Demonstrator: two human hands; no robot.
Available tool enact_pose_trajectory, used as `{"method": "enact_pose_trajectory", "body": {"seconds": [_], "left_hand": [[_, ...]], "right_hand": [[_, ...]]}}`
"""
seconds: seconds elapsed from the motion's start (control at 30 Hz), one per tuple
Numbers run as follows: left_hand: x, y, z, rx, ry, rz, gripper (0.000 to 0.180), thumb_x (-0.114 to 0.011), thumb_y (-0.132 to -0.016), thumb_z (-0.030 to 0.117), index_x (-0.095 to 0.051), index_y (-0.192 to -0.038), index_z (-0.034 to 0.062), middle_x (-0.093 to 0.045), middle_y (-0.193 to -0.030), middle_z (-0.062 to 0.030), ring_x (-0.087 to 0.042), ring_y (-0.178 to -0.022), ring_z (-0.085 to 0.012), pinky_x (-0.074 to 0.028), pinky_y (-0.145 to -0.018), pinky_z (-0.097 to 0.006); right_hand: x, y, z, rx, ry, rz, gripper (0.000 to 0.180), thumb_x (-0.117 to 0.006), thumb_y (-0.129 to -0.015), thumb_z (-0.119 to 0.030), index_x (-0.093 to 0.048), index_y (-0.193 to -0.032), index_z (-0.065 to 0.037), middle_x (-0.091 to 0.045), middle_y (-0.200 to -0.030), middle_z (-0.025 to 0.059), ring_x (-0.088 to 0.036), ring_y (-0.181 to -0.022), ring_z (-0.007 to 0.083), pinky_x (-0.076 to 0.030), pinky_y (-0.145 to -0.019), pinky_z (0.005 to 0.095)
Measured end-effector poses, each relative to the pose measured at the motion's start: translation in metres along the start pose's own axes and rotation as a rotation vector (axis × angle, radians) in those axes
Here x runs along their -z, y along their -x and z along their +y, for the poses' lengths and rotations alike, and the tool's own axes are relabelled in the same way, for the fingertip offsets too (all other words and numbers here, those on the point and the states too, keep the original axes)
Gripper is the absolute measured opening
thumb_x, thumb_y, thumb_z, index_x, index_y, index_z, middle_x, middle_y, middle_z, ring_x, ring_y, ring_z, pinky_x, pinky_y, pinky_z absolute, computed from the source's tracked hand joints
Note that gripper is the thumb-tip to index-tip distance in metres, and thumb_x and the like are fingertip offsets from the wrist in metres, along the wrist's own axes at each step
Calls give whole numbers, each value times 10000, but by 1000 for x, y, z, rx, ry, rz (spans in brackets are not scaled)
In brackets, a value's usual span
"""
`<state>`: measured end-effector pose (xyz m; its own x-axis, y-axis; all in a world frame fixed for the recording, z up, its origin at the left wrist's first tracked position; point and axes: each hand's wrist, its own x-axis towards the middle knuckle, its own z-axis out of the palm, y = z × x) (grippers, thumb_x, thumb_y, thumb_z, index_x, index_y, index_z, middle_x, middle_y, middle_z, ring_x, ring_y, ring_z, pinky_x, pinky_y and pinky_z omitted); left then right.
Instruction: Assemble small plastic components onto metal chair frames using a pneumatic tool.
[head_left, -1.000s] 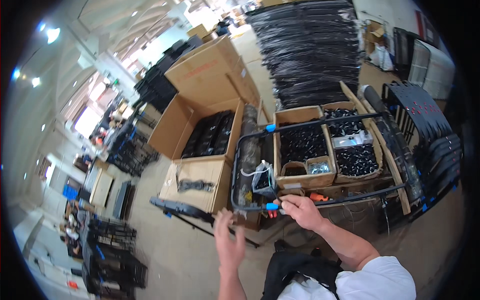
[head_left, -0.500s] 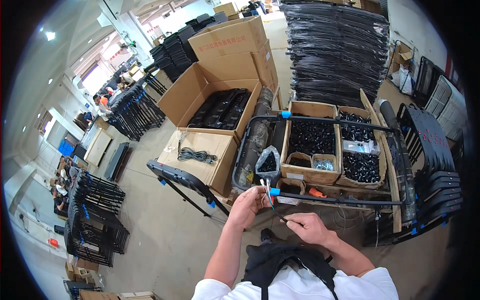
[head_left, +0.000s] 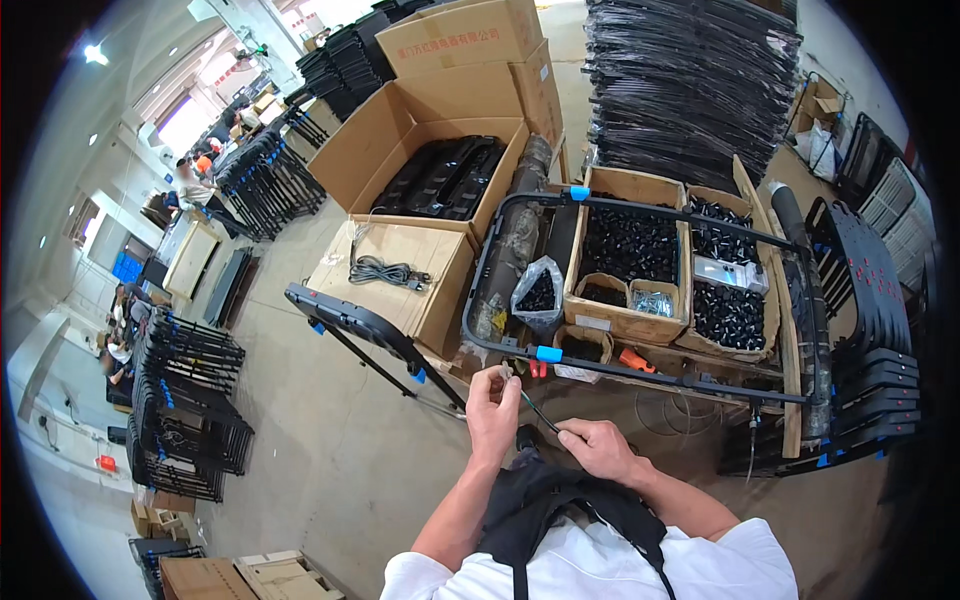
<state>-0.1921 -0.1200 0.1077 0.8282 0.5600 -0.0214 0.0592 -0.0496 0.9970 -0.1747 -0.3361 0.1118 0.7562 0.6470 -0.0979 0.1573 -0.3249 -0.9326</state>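
Observation:
A thin dark cable [head_left: 541, 414] runs between my two hands, in front of the near bar of a black tubular frame [head_left: 640, 375] with blue clips. My left hand [head_left: 492, 418] pinches the cable's wire end, where a small pale connector [head_left: 506, 370] shows at the fingertips; the fingers hide most of the wires. My right hand [head_left: 603, 449] is closed on the cable further along, thumb on top. The cable's further run is hidden under that hand.
Beyond the frame stand wooden boxes of small black parts [head_left: 628, 245] and a clear bag [head_left: 538, 294] of black pieces. A coiled power cord [head_left: 385, 272] lies on a carton [head_left: 440, 300] at left. Stacked black panels [head_left: 865, 400] stand at right. People work far left.
My left hand has drawn slightly left and away from the frame's bar. The loose coloured wires that fanned above its fingers are now mostly covered. My right hand keeps its hold.

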Motion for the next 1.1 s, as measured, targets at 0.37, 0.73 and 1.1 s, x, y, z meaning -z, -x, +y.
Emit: {"method": "enact_pose_trajectory", "body": {"seconds": [0.37,0.73,1.1], "left_hand": [[35,0,-24,9,-170,-233,161,-577,-1105,137,-581,-1221,26,-772,-1029,-68,-719,-1011,-180,-512,-1008,-370],[37,-40,-107,385,257,-206,353,-476,-1159,255,-607,-1356,-6,-696,-1024,-68,-700,-931,-190,-560,-847,-339],[44,-108,-175,511,193,-214,314,-501,-1149,271,-638,-1313,43,-624,-920,-10,-690,-786,-149,-570,-723,-315]], "right_hand": [[-14,-18,22,-181,-237,-201,344,-603,-1049,-279,-781,-1199,-27,-740,-893,39,-655,-828,139,-524,-779,325],[-56,-55,78,-447,-460,-159,311,-597,-1064,-271,-779,-1196,-56,-575,-735,-62,-459,-593,25,-357,-517,247],[-96,-120,99,-540,-204,-60,347,-613,-1025,-291,-791,-1196,-48,-668,-774,15,-602,-713,127,-496,-668,318]]}}
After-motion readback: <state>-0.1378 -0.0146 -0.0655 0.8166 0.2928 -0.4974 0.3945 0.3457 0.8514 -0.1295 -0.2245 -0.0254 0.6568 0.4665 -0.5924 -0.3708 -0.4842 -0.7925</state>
